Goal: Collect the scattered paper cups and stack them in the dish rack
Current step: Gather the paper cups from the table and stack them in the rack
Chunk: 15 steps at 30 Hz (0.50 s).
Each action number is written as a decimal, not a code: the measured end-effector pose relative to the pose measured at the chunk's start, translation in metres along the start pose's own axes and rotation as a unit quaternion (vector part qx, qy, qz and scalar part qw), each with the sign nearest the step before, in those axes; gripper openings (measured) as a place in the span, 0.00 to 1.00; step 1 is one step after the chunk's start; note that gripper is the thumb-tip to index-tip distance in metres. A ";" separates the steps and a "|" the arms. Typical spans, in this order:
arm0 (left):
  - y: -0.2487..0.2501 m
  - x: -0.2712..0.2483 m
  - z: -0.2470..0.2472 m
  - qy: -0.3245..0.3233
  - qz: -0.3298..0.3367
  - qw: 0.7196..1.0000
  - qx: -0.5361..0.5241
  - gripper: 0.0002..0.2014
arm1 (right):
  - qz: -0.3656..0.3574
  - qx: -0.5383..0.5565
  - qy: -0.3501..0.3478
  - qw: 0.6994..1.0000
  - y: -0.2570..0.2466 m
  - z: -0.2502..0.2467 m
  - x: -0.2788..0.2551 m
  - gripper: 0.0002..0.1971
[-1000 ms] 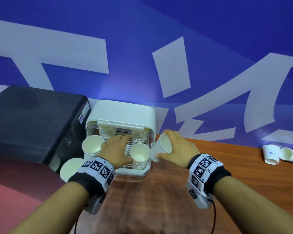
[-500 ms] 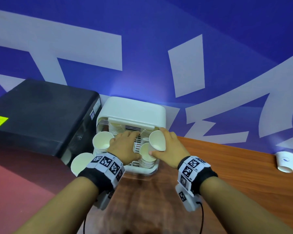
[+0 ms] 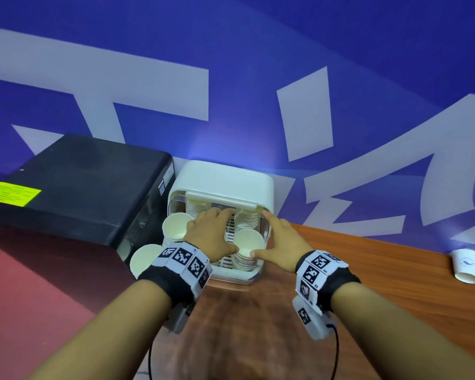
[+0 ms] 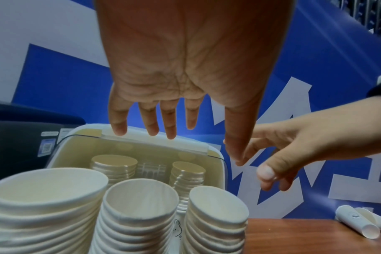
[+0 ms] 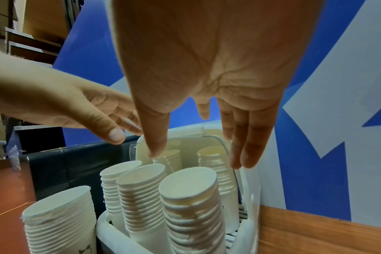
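Note:
The white dish rack (image 3: 232,276) stands against the blue wall, its lid (image 3: 222,182) raised at the back, with several stacks of paper cups inside. My left hand (image 3: 211,229) hovers open over the middle of the rack, fingers straight toward the lid and holding nothing. My right hand (image 3: 279,237) is open and empty just right of the front right stack (image 3: 248,242), thumb near its rim. From the right wrist, that stack (image 5: 187,185) sits right below my right hand (image 5: 198,154). Two loose cups (image 3: 468,266) lie on the table far right.
A black machine (image 3: 74,187) stands close on the rack's left. One more cup stack (image 3: 146,259) stands outside the rack at its front left corner. The wooden table (image 3: 368,259) stretches right toward the loose cups (image 4: 357,223). A reddish surface lies lower left.
My right hand brought a paper cup over the front right stack, let it go there and is now empty. My left hand stayed over the rack.

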State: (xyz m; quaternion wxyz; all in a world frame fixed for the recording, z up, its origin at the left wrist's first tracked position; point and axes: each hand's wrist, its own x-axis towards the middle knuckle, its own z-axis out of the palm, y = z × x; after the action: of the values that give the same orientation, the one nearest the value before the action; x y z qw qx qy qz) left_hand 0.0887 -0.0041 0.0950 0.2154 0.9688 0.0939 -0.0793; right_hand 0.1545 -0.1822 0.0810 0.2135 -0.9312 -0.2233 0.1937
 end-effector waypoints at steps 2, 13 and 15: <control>0.003 -0.001 -0.004 0.010 0.009 1.000 -0.003 0.39 | 0.012 -0.027 0.005 1.000 0.001 -0.010 -0.007 0.46; 0.063 -0.024 0.003 -0.019 0.108 0.989 -0.096 0.19 | 0.071 -0.140 0.003 0.988 0.037 -0.045 -0.076 0.28; 0.081 -0.029 0.011 -0.024 0.116 0.990 -0.080 0.20 | 0.075 -0.141 0.011 0.987 0.051 -0.054 -0.090 0.27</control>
State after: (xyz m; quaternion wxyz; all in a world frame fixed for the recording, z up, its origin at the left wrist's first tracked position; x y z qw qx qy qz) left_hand 0.0767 -0.0851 0.1236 0.3022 0.9506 -0.0187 -0.0689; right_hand 0.1220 -0.2846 0.1254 0.0676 -0.9681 -0.1755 0.1655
